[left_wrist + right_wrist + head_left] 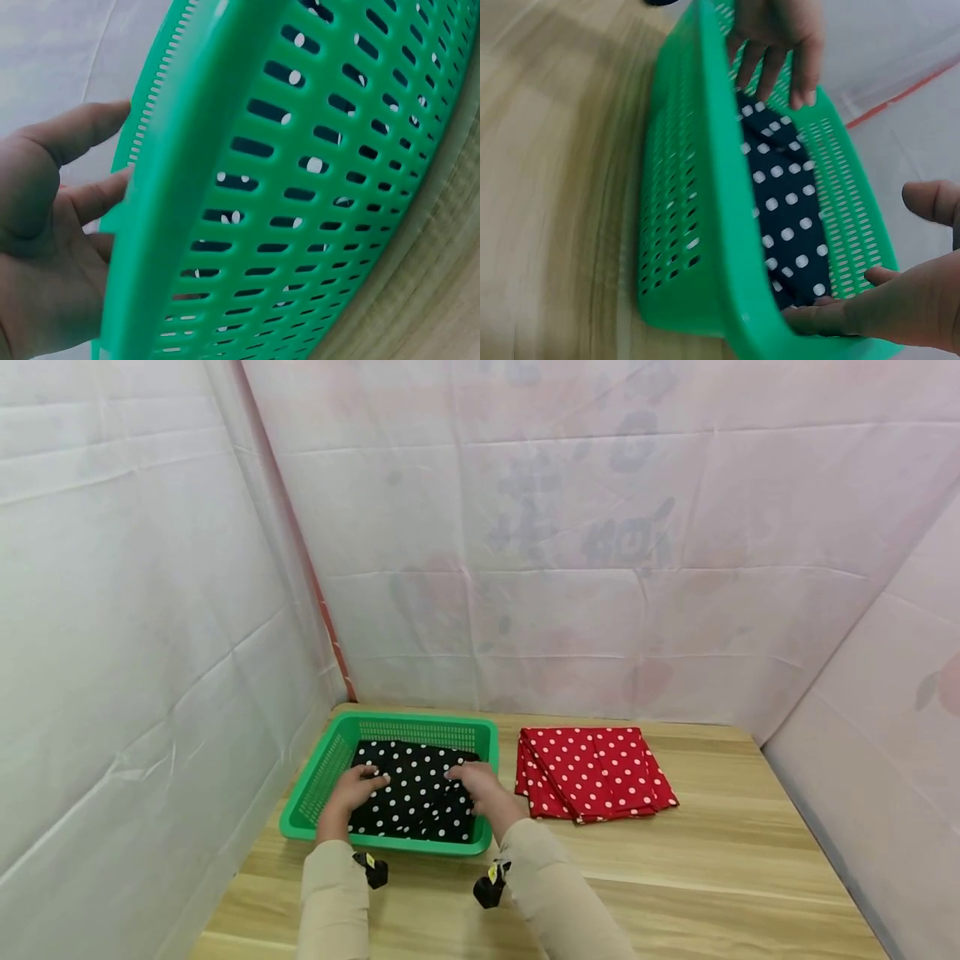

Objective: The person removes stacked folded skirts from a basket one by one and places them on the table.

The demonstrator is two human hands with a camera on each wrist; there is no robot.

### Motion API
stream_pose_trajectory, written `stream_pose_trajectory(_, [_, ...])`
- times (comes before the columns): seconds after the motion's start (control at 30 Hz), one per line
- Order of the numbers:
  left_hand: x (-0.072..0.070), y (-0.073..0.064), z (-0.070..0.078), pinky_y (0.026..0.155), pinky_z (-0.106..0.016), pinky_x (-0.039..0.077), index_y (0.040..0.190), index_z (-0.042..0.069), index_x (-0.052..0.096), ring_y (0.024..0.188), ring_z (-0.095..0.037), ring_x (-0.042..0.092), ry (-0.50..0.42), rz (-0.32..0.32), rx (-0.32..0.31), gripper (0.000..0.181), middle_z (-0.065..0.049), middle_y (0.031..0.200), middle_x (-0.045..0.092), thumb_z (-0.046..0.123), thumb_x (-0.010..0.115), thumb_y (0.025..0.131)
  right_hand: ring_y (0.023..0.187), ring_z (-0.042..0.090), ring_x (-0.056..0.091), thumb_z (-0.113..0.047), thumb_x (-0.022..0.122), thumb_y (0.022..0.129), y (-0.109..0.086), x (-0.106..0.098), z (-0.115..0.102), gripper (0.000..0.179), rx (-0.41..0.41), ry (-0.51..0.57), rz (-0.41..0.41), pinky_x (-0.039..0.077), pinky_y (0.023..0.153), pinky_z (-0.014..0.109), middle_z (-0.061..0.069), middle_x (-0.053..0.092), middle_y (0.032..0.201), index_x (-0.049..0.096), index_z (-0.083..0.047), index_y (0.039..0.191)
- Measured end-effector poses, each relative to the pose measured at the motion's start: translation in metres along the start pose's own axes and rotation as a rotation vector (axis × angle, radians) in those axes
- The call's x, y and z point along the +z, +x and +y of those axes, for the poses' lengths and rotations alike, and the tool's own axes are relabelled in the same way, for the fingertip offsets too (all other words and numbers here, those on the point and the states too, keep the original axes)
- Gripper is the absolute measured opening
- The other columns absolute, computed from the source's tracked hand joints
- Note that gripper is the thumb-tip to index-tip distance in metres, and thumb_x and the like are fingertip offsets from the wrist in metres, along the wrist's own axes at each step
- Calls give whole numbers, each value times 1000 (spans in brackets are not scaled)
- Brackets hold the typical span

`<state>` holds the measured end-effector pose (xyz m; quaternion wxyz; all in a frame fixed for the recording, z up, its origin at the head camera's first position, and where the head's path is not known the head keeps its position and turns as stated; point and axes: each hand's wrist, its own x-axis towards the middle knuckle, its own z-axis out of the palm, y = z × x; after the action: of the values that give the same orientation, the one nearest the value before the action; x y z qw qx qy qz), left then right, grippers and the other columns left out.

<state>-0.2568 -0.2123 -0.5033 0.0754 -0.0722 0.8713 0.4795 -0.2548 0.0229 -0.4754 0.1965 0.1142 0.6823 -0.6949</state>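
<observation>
A black cloth with white dots (408, 785) lies folded inside a green plastic basket (420, 846). On the cloth's left side, my left hand (351, 793) reaches in over the basket's near rim, its fingers loosely spread. My right hand (483, 787) is over the cloth's right side. In the right wrist view, the right hand (907, 300) has its fingers down at the cloth's edge and its thumb held apart. The left hand (780, 45) hangs above the cloth's other end there. Through the basket's slots in the left wrist view, bits of the dotted cloth (315, 165) show.
A folded red cloth with white dots (592, 772) lies on the wooden table (720, 860) to the right of the basket. Pale printed sheets (555, 552) hang behind and along both sides. Each wrist carries a small black camera.
</observation>
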Motion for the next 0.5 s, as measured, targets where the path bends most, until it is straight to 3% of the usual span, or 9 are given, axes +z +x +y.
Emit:
stream_pose_trajectory(0.13, [-3, -1, -2, 92, -55, 37, 130, -12, 41, 112, -47, 43, 18, 12, -70, 54, -34, 127, 41, 20, 57, 90, 118, 43, 38, -11, 62, 82, -1, 6, 7, 57, -19, -118, 14, 31, 96, 59, 27, 42, 129, 39, 14, 128])
stream_pose_trajectory(0.3, [-6, -2, -7, 94, -57, 34, 134, -15, 31, 117, -50, 35, -2, 64, -163, 63, -37, 131, 34, 21, 57, 89, 115, 41, 40, -14, 65, 81, 1, 7, 13, 46, 8, -201, 3, 32, 91, 64, 24, 46, 122, 48, 11, 116])
stream_pose_trajectory(0.43, [-9, 1, -8, 96, -58, 32, 134, -16, 30, 119, -51, 30, -5, 101, -177, 65, -38, 131, 32, 22, 57, 89, 116, 44, 38, -13, 67, 80, 6, 5, 16, 59, 30, -185, -43, 31, 91, 66, 26, 43, 125, 41, 12, 126])
stream_pose_trajectory(0.5, [-10, 2, -9, 96, -57, 31, 134, -17, 29, 119, -51, 29, -14, 78, -184, 67, -38, 132, 31, 23, 57, 88, 121, 44, 33, -10, 67, 80, 8, 4, 19, 66, 47, -152, -65, 27, 95, 65, 27, 38, 130, 34, 12, 133])
